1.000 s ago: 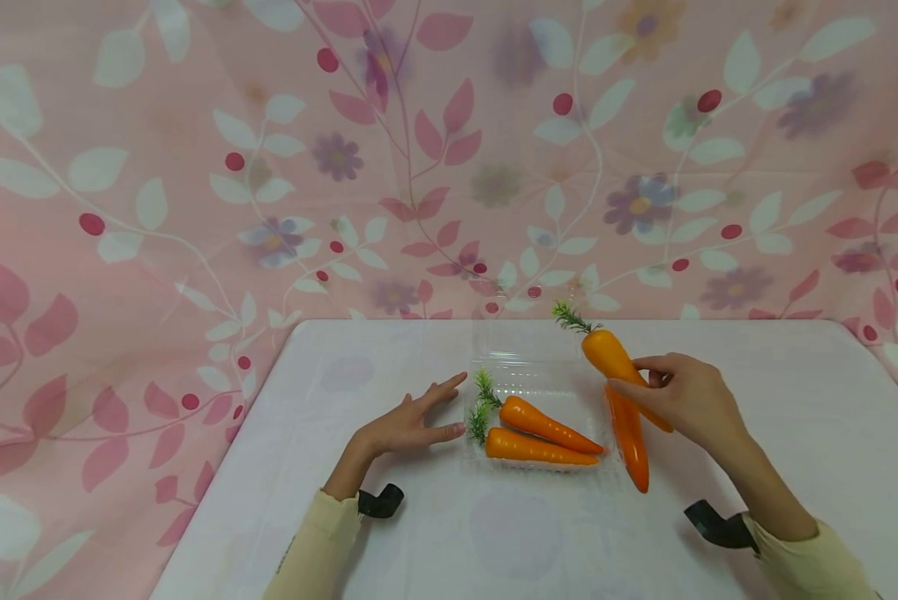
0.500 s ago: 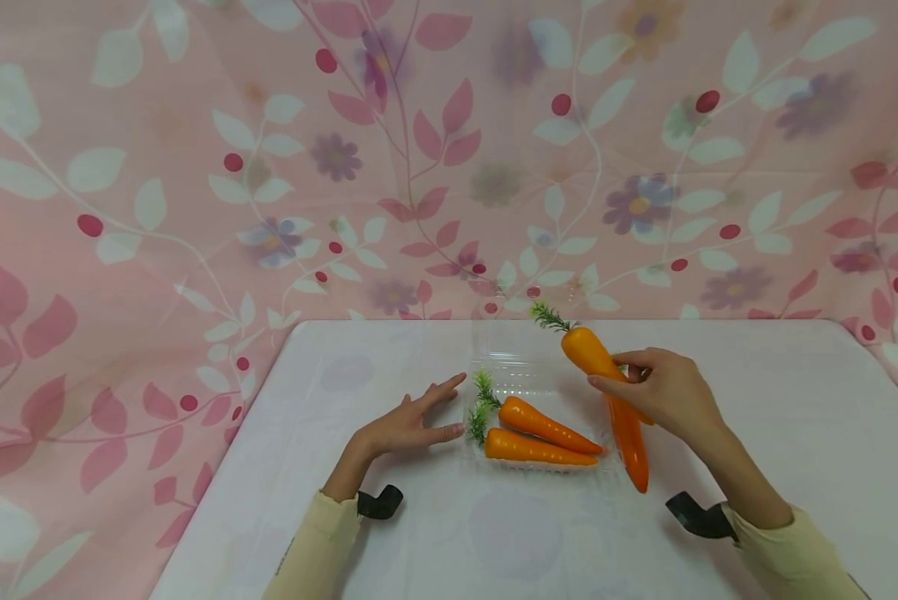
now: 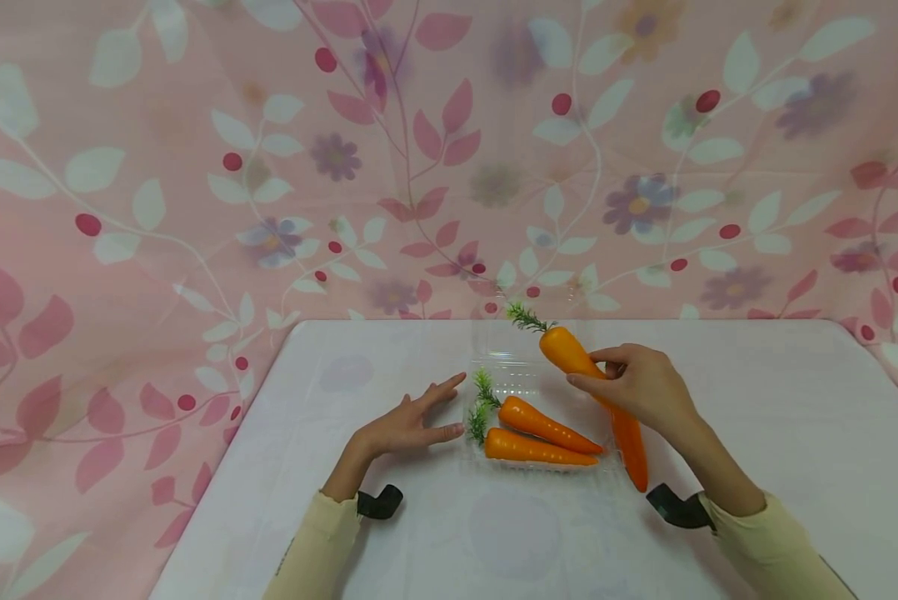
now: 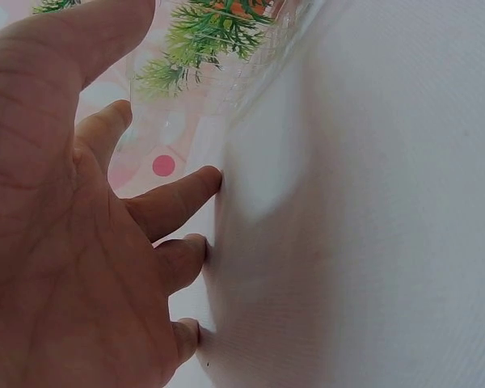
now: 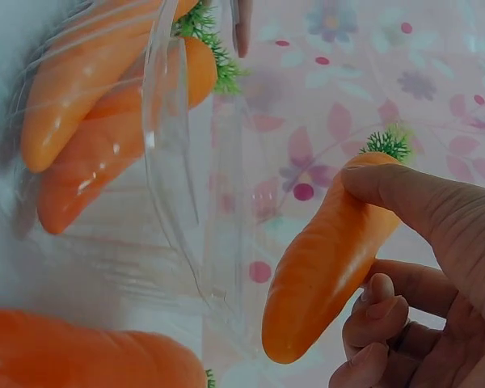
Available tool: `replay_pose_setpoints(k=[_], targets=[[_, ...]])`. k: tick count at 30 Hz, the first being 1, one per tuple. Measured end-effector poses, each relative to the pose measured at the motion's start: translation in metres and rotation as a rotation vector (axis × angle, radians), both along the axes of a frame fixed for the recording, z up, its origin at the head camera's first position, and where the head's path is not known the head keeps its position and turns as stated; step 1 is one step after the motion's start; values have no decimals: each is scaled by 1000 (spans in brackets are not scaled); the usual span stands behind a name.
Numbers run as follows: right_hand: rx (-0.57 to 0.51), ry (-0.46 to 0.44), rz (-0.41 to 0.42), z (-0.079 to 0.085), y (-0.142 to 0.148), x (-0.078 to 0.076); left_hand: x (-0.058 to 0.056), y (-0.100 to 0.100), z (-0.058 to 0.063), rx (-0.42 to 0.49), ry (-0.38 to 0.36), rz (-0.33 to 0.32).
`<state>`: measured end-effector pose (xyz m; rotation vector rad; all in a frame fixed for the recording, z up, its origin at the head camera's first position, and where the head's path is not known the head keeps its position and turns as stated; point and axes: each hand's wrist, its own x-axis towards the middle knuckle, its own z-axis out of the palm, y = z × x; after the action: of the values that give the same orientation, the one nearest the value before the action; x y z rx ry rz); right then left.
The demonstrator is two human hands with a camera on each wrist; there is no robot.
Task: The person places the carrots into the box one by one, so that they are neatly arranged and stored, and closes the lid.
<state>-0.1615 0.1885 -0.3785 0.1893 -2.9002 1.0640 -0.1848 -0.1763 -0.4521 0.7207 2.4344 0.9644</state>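
My right hand (image 3: 647, 387) pinches an orange toy carrot (image 3: 566, 350) between thumb and fingers, above the right rear part of a clear plastic box (image 3: 520, 382). Its green top points to the back left; in the right wrist view the tapered end of the carrot (image 5: 327, 267) hangs free. Two more carrots lie side by side in the box, a rear one (image 3: 546, 423) and a front one (image 3: 535, 447), leaves to the left. My left hand (image 3: 407, 423) rests with spread fingers on the table, thumb tip right at the box's left side.
Another carrot (image 3: 631, 450) lies just outside the box's right side, partly covered by my right hand. The clear lid (image 3: 494, 337) stands open behind the box. A white-covered table (image 3: 389, 550) meets a pink floral curtain (image 3: 449, 167) at the back.
My right hand has carried its carrot leftward, from beyond the right side of the box to over it. The left hand and the carrots in the box have stayed put.
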Motion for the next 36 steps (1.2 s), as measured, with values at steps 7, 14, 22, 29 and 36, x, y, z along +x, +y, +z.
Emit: replay_pose_setpoints(k=[7, 14, 22, 29, 36], targets=[[11, -4, 17, -2, -9, -2, 0, 0, -1, 2, -3, 1], [7, -17, 31, -5, -18, -4, 0, 0, -1, -10, -2, 7], [1, -28, 45, -8, -26, -4, 0, 0, 0, -10, -7, 11], [29, -28, 68, -13, -31, -4, 1, 0, 1, -2, -15, 11], [64, -57, 56, -15, -36, -3, 1, 0, 1, -3, -15, 7]])
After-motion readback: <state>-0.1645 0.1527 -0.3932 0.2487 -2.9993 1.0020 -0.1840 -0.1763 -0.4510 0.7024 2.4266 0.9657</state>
